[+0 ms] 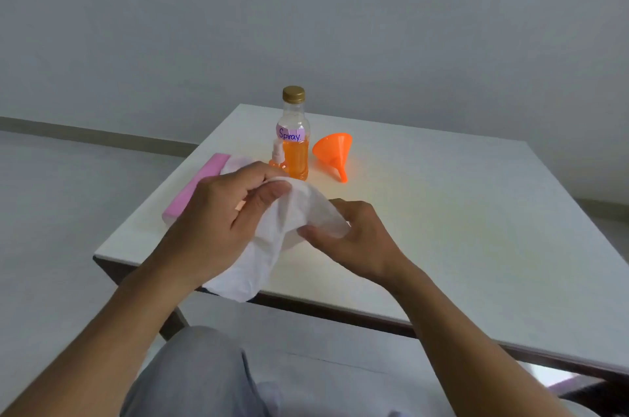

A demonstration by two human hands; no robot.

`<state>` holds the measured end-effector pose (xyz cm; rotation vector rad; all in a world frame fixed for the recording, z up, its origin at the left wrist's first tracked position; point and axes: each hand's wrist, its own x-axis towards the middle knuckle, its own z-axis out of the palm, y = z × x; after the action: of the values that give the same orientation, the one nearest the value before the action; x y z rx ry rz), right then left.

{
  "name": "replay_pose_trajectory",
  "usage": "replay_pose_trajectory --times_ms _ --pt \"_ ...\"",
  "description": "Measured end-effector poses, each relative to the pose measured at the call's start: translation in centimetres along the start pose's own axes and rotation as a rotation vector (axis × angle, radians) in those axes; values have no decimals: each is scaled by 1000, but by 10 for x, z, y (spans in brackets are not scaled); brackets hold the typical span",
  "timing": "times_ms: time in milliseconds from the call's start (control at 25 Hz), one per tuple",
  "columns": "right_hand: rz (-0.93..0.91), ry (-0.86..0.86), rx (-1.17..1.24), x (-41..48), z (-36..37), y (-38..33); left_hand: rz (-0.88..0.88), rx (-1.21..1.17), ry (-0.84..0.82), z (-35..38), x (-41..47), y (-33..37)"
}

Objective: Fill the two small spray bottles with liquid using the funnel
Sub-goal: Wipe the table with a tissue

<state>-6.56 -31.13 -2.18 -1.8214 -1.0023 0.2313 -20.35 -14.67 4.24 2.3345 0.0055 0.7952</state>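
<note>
A white tissue [272, 239] is held up just in front of the big bottle [294, 137], above the near part of the white table [459, 229]. It is pinched by the left hand [218, 226] between thumb and fingers near its top. Its other side is pinched by the right hand [354, 239]. Something may be wrapped inside the tissue, but that cannot be told.

The big bottle is marked "Spray", is partly full of orange liquid, and is shut with a gold cap. One small spray bottle [278, 158] is seen touching its left side, with orange liquid in it and its spray top on. The second small bottle cannot be seen. The orange funnel [335, 152] is laid on its side just right of the big bottle. A pink pack [197, 188] is left of it.

It looks like wiping is being done, so filling may be nearly finished. Next, the tissue should be put down.
</note>
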Motion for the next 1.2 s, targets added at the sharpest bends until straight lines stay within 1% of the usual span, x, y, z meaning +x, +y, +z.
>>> replay_pose_trajectory --times_ms 120,240,320,400,440,480,520,600,720,800,920,1000,1080,1160,1200 --pt "119 -26 201 -14 -50 13 -99 -174 57 28 19 -5" --pt "228 -39 486 -33 -95 30 -310 -453 30 72 37 -13" --pt "320 -10 557 -45 -118 44 -470 -633 -64 105 45 -17" --pt "409 61 538 -57 -135 60 -649 -816 -234 136 49 -20" --pt "442 92 509 -62 -141 68 -701 -892 -324 149 49 -22" --pt "465 117 482 -67 -145 77 -712 -932 -400 161 49 -25" --pt "486 140 451 -71 -147 85 -701 -941 -460 170 49 -29" --pt "511 185 360 -76 -150 99 -665 -915 -522 185 48 -36" --pt "464 190 163 -80 -158 110 -589 -733 -479 198 47 -42" --pt "419 140 45 -84 -164 111 -436 -610 -446 202 47 -46" --pt "330 9 -120 -96 -172 102 -191 -511 -493 193 44 -48" --pt "309 -68 -262 -107 -174 96 -112 -494 -600 184 40 -48" --pt "332 -142 -388 -119 -177 91 -72 -438 -798 176 35 -44" --pt "358 -136 -432 -126 -178 86 -61 -371 -972 166 33 -41" --pt "332 -81 -431 -126 -177 83 -68 -395 -1009 159 35 -40"
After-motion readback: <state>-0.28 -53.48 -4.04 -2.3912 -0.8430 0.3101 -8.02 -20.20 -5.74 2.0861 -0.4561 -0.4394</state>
